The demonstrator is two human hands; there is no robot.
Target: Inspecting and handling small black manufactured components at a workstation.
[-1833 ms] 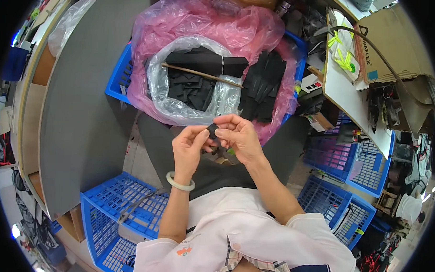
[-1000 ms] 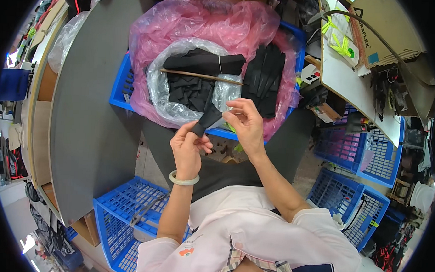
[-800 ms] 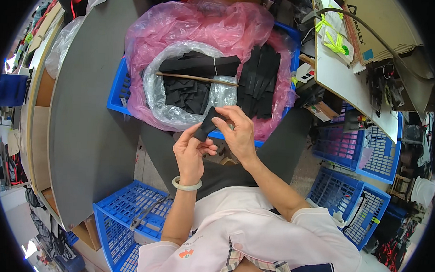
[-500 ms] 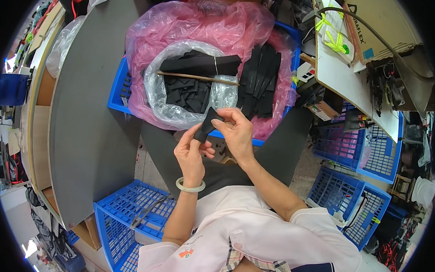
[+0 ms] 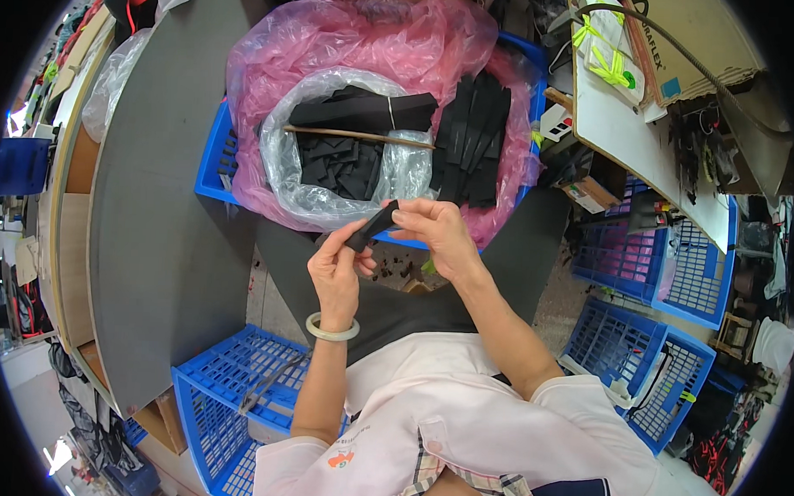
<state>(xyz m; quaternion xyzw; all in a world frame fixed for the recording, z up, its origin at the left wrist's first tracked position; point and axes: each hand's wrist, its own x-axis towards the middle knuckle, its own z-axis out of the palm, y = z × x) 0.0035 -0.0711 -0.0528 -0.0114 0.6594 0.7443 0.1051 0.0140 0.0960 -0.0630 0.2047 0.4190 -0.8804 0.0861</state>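
Both hands meet just in front of the blue crate (image 5: 209,176), and between them is a small black strip (image 5: 373,227). The left hand (image 5: 337,268) pinches the strip's lower end with thumb and fingers curled close; the right hand (image 5: 437,236) grips the upper end, fingers closed on it, so the strip runs slantwise from lower left to upper right.

Compared with a couple of seconds ago, the piece has opened out. Then it was a small dark lump bunched between the fingertips of both hands held close together; a second ago it was already drawn into a longer flat strip, and now it is stretched taut with the hands a little further apart and raised nearer the crate's front edge. That suggests the strip is being straightened or checked by hand rather than put down.

The crate is lined with a pink bag (image 5: 369,46), and inside that sits a clear bag (image 5: 303,188) holding loose black pieces (image 5: 339,163). Across the clear bag lies a tied black bundle (image 5: 362,114) and a thin wooden stick (image 5: 357,135). To the right, within the pink bag, is a stack of long black strips (image 5: 473,137). None of these has shifted over the last seconds.

A pale bangle (image 5: 331,330) circles the left wrist. The grey table (image 5: 152,239) curves round the left, with another blue crate (image 5: 226,391) below it.
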